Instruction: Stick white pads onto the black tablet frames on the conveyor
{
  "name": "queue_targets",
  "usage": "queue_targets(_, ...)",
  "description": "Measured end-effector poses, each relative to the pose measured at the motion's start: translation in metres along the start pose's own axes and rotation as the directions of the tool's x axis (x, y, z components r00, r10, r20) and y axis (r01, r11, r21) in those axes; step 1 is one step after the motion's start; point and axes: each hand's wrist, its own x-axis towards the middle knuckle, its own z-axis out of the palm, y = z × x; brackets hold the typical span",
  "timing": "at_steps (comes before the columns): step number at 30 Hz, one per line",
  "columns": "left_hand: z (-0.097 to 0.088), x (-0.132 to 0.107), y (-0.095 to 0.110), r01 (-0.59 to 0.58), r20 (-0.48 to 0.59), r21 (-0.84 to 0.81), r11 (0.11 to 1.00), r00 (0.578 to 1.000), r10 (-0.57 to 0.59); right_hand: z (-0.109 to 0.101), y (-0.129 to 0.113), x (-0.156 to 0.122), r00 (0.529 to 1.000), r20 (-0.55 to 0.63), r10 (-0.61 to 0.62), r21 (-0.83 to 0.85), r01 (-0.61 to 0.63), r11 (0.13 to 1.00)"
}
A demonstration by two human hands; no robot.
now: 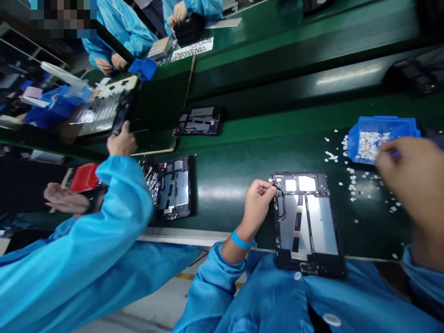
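An opened tablet frame [307,222] with shiny inner plates lies in front of me, overhanging the near edge of the green table. My left hand [258,203], fingers curled in a pinch, presses on the frame's upper left corner. My right hand [412,173] is close to the camera and blurred; it reaches to the blue bin [379,136] of small white parts and seems to hold a thin blue tool.
White scraps [352,182] litter the table round the bin. A co-worker in a blue coat [114,222] sits at my left with another frame [173,187] and a red bin [85,177]. A further frame [199,121] lies on the belt. More workers sit across.
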Motion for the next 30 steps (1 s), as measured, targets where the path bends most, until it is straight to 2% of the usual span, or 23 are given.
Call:
queue_targets(2,0.002,-0.001,0.0,-0.014,-0.009,0.011,1.0,1.0,0.014,0.012,-0.053,-0.026,0.965,0.077,-0.249,0.213,0.229,0.95)
queue_targets(3,0.003,-0.001,0.001,-0.018,-0.012,0.019,1.0,1.0,0.018,0.02,-0.081,-0.038,0.918,0.125,-0.377,0.306,0.325,0.895)
queue_targets(4,0.004,-0.002,0.001,-0.02,-0.014,0.03,0.999,1.0,0.02,0.029,-0.105,-0.048,0.881,0.148,-0.45,0.36,0.375,0.854)
queue_targets(6,0.004,-0.004,0.002,-0.033,-0.019,0.061,0.998,0.999,0.035,0.047,-0.137,-0.06,0.853,0.154,-0.498,0.401,0.407,0.821)
queue_targets(8,0.005,-0.006,0.002,-0.065,-0.027,0.096,0.993,0.997,0.068,0.06,-0.148,-0.062,0.873,0.136,-0.468,0.386,0.388,0.837)
queue_targets(14,0.006,-0.012,0.001,-0.206,-0.038,0.22,0.953,0.975,0.22,0.07,-0.143,-0.057,0.897,0.1,-0.431,0.424,0.353,0.834)
queue_targets(17,0.005,-0.012,0.002,-0.178,-0.006,0.184,0.967,0.983,0.182,0.069,-0.15,-0.054,0.898,0.093,-0.429,0.452,0.346,0.822)
queue_targets(19,0.005,-0.01,0.002,-0.124,0.014,0.132,0.983,0.992,0.123,0.065,-0.146,-0.046,0.903,0.092,-0.42,0.471,0.332,0.817)
queue_targets(21,0.004,-0.007,0.002,-0.065,0.015,0.079,0.995,0.998,0.064,0.054,-0.126,-0.032,0.932,0.114,-0.345,0.473,0.255,0.843)
queue_targets(23,0.004,-0.003,0.0,-0.025,0.009,0.041,0.999,1.0,0.025,0.037,-0.09,-0.013,0.974,0.138,-0.181,0.403,0.111,0.909)
queue_targets(25,0.003,-0.002,-0.001,-0.019,0.006,0.025,1.0,1.0,0.019,0.018,-0.049,0.003,0.99,0.131,0.048,0.211,-0.075,0.975)
queue_targets(27,0.002,-0.004,0.0,-0.035,0.012,0.027,0.999,0.999,0.034,0.003,-0.021,0.011,0.969,0.11,0.222,0.009,-0.224,0.974)
queue_targets(28,0.001,-0.006,0.001,-0.05,0.024,0.041,0.998,0.998,0.049,-0.002,-0.017,0.01,0.963,0.116,0.242,-0.01,-0.243,0.97)
queue_targets(30,-0.004,-0.012,0.007,-0.103,0.074,0.109,0.989,0.993,0.095,-0.004,-0.028,0.001,0.967,0.211,0.143,0.134,-0.173,0.976)
